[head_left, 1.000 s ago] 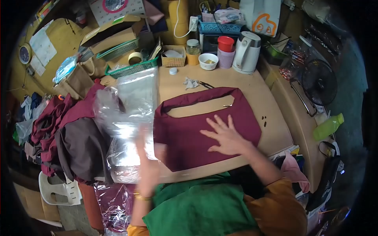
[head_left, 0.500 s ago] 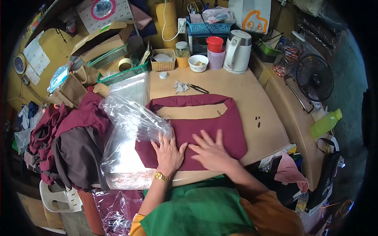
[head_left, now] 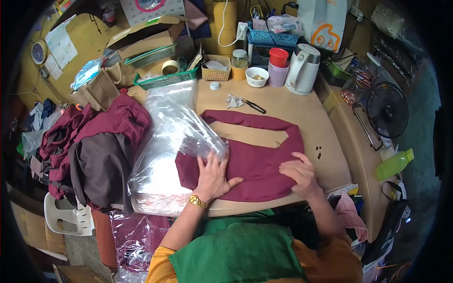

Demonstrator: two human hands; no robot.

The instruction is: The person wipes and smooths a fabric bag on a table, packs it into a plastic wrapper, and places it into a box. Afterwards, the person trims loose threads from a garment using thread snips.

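"Where is the maroon cloth (head_left: 257, 162)?"
"Near the worktop's (head_left: 314, 115) front edge."
"Fingers?"
"Left hand (head_left: 213, 177): spread flat, released; right hand (head_left: 302, 177): curled at the cloth's right end, grip undeterminable."
"Recommendation?"
"Creases should be pressed outward evenly."

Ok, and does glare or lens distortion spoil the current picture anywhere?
Head view: white glare washes out part of the clear plastic sheets; also head view: fisheye-like bowing of the tabletop, black corners, left hand and right hand fairly sharp.
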